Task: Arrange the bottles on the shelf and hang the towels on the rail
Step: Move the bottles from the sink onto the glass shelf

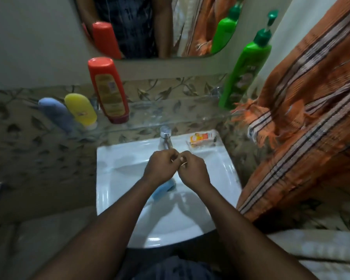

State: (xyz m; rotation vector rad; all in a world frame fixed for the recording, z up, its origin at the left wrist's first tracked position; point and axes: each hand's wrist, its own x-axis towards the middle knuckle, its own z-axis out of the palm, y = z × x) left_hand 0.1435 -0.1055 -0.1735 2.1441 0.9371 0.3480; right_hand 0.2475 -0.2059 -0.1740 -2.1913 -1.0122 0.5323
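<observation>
The left hand (162,165) and right hand (192,170) are meeting knuckle to knuckle, fingers curled and pinching a thin pale strand (185,163) too small to identify, probably picking at it over the sink (113,158). Directly beneath the fingers a blue bottle (163,189) is lying in the basin, not yet shelved. Just beyond them the tap (166,137) is rising; farther beyond, a red bottle (109,91), yellow bottle (81,109) and grey-blue bottle (56,114) are standing on the glass shelf (160,110), a green pump bottle (245,71) to the right. Right of the fingers an orange towel (303,118) is hanging, crowding that shelf end
</observation>
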